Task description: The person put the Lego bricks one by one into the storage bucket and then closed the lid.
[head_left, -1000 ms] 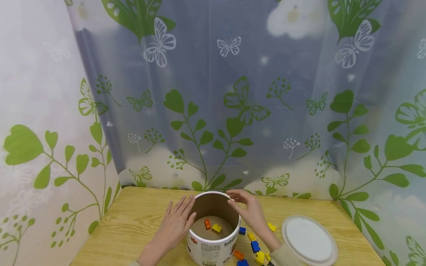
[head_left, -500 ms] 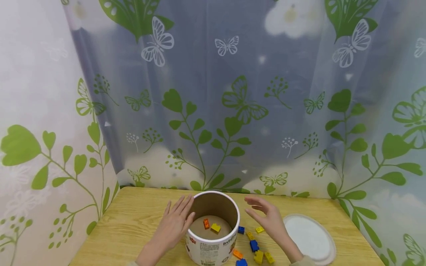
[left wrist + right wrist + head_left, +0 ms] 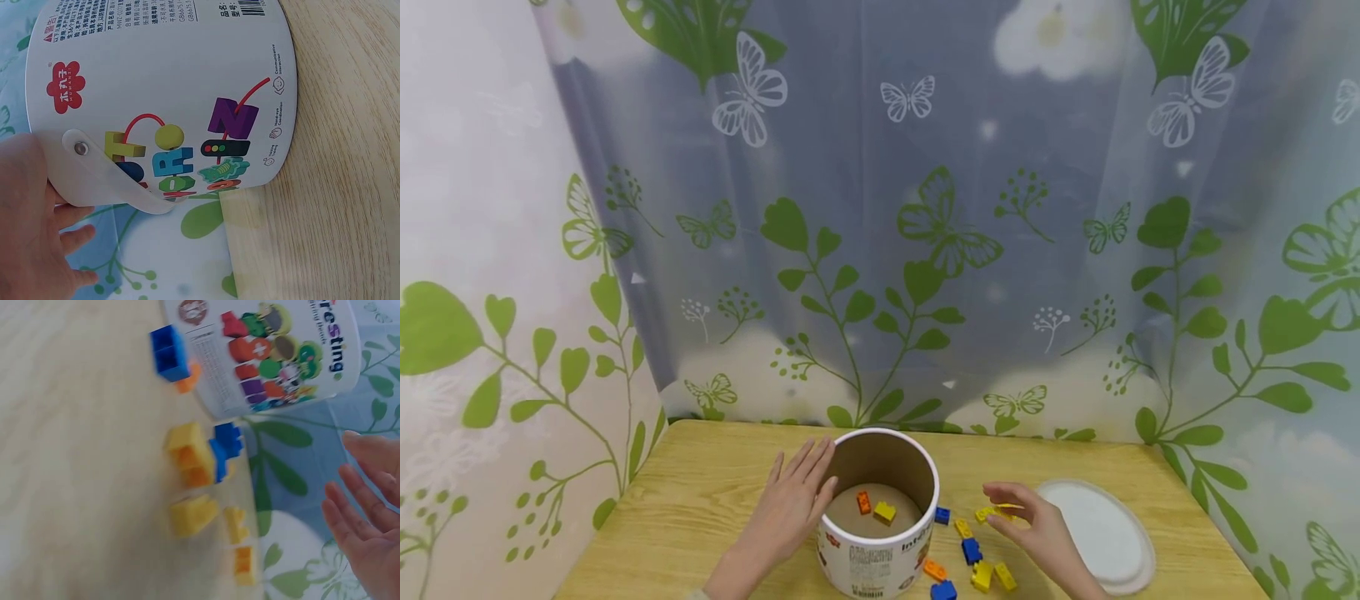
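Note:
A white printed bucket [image 3: 868, 568] stands uncovered on the table, with an orange toy brick [image 3: 863, 502] and a yellow toy brick [image 3: 884, 512] on its floor. My left hand [image 3: 786, 504] rests against the bucket's left rim, fingers extended. In the left wrist view the handle strap [image 3: 125, 187] shows beside that hand. My right hand [image 3: 1041, 533] is above the table right of the bucket, fingers apart and holding nothing. Yellow bricks [image 3: 983, 515] lie close to its fingertips. Nearer me are a blue brick [image 3: 972, 551], a yellow brick [image 3: 982, 576] and an orange brick [image 3: 935, 570].
A round white lid [image 3: 1105, 533] lies flat on the wooden table [image 3: 700, 475], just right of my right hand. Another blue brick [image 3: 943, 591] is at the front beside the bucket. A leaf-patterned curtain [image 3: 865, 250] hangs behind the table.
My right hand has left the bucket's right rim and moved right and downward toward the loose bricks. The left hand has stayed at the rim.

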A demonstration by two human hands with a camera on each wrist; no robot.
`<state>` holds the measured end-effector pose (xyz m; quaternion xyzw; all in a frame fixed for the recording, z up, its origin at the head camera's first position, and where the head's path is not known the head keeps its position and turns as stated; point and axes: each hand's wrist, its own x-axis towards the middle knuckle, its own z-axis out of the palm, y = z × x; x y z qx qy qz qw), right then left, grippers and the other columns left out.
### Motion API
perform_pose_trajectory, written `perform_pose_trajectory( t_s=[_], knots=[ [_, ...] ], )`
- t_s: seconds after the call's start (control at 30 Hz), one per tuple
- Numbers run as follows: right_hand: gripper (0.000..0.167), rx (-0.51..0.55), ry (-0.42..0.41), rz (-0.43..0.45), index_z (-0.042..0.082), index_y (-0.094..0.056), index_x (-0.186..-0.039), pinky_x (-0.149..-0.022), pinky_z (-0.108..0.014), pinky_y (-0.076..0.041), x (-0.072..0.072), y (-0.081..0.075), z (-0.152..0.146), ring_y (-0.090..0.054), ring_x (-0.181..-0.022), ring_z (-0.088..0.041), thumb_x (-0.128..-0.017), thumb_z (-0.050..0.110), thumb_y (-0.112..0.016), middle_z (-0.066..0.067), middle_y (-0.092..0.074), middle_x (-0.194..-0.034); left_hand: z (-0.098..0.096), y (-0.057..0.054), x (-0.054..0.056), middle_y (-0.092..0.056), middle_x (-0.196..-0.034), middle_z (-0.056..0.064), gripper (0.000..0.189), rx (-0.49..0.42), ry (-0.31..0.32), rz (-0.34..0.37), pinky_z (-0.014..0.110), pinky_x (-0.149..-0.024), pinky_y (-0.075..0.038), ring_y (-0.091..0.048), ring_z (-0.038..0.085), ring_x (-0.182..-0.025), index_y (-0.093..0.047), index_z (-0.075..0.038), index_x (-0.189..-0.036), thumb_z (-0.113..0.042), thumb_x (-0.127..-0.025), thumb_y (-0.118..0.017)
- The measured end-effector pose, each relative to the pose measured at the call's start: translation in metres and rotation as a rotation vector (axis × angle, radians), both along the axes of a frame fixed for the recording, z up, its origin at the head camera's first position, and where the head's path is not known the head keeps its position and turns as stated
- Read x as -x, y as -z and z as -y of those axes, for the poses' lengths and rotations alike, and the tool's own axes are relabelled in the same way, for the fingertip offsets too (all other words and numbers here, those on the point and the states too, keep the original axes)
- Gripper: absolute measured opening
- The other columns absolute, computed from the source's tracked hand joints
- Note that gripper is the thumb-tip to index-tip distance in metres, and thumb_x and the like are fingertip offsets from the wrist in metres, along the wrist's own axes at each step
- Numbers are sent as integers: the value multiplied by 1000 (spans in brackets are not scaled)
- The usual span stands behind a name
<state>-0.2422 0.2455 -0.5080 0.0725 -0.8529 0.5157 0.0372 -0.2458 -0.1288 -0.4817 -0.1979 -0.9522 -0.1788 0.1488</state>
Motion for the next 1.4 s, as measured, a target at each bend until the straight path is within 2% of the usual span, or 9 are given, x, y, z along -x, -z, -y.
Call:
perform_pose_trajectory(
  t_s=[0.27,0.57,0.67,0.9,1.03,1.17,1.3,1.4],
  knots=[
    [41,-104,-124,25,-2,-65,-126,-81,-27,-59,-14,22,-23,-69,-99,-29,-90,16,-77,-20,-68,-118,0,-3,-1,-40,-160,9,54,-2,-6,-14,64,-120,-21,-33,31,-149,-42,-7,-155,-35,-109,-45],
    [48,-109,-202,176,-6,-65,-121,-75,-33,-60,-19,39,-30,-68,-92,-26,-86,21,-83,-12,-71,-109,1,-5,-1,-39,-161,8,56,6,-7,-9,63,-120,-20,-33,31,-150,-40,-7,-156,-38,-110,-41],
    [49,-141,-191,222,-6,-66,-120,-75,-36,-60,-18,40,-26,-67,-90,-23,-84,23,-84,-8,-71,-106,1,-5,-1,-39,-161,9,56,3,-3,-15,64,-119,-22,-33,32,-149,-41,-7,-156,-38,-110,-41],
    [40,-289,-79,313,2,-70,-112,-72,-38,-56,-16,41,-15,-62,-83,-16,-81,21,-87,1,-68,-96,1,-4,-1,-41,-160,11,56,-2,8,-19,65,-118,-22,-35,33,-148,-41,-6,-155,-38,-110,-41],
    [29,-338,-74,292,6,-71,-104,-67,-35,-54,-17,43,-13,-60,-77,-15,-81,17,-85,2,-66,-89,1,-3,-1,-41,-160,10,55,-1,6,-13,65,-118,-22,-35,33,-148,-42,-6,-155,-38,-110,-42],
    [20,-343,-98,257,5,-72,-100,-64,-32,-53,-16,44,-14,-60,-73,-14,-84,10,-82,2,-65,-84,1,-3,-1,-40,-160,10,55,-1,2,-3,64,-119,-22,-34,32,-149,-42,-7,-155,-38,-109,-43],
    [18,-341,-90,227,6,-73,-100,-63,-29,-52,-17,42,-14,-60,-73,-13,-83,6,-80,3,-66,-84,1,-3,-1,-40,-160,9,54,1,0,4,64,-119,-22,-35,32,-149,-43,-7,-155,-37,-109,-43],
    [20,-348,-60,159,7,-74,-100,-63,-27,-52,-18,36,-14,-60,-74,-13,-81,4,-81,3,-67,-86,0,-2,-1,-40,-160,9,54,-8,0,10,64,-119,-22,-34,32,-149,-43,-8,-155,-35,-109,-45]
  ],
)
